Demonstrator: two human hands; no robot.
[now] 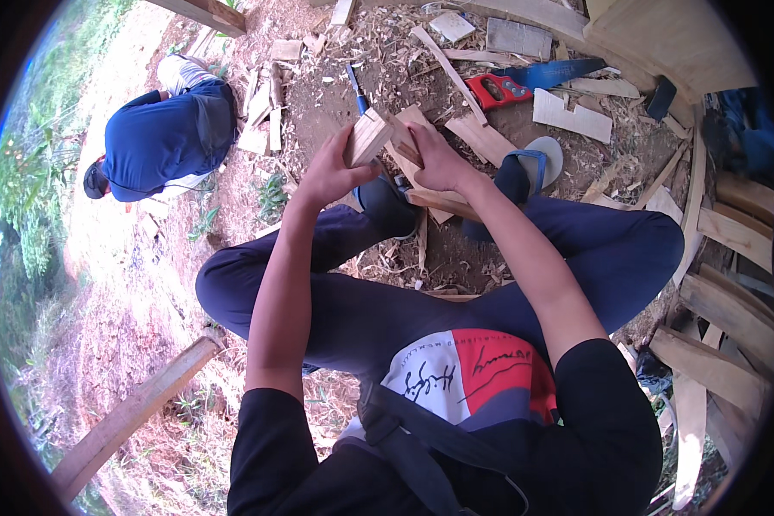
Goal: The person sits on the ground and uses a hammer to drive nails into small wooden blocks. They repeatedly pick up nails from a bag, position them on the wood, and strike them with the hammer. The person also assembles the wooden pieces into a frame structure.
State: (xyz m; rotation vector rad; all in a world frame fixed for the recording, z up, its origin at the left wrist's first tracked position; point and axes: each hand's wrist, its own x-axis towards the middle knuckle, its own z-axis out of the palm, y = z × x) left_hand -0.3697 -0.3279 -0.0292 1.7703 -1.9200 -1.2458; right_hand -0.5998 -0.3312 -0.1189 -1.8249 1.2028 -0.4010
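Observation:
My left hand (328,170) is closed around a pale wooden block (370,138), holding it up in front of my shins. Close beside it, my right hand (441,160) grips a second wooden piece (403,143), whose end meets or nearly meets the block; I cannot tell whether they are joined. Under my right wrist a wooden stick (443,205) slants across; whether it belongs to the held piece is unclear. Just beyond the block, a chisel (360,96) with a blue handle lies on the ground. My palms hide much of both pieces.
A handsaw (525,83) with a red handle lies ahead to the right, near a notched board (572,116) and a dark hammer-like head (660,98). Shavings and offcuts cover the soil. Curved planks (731,236) are stacked right. A person in blue (168,142) crouches at left; a post (138,413) stands behind.

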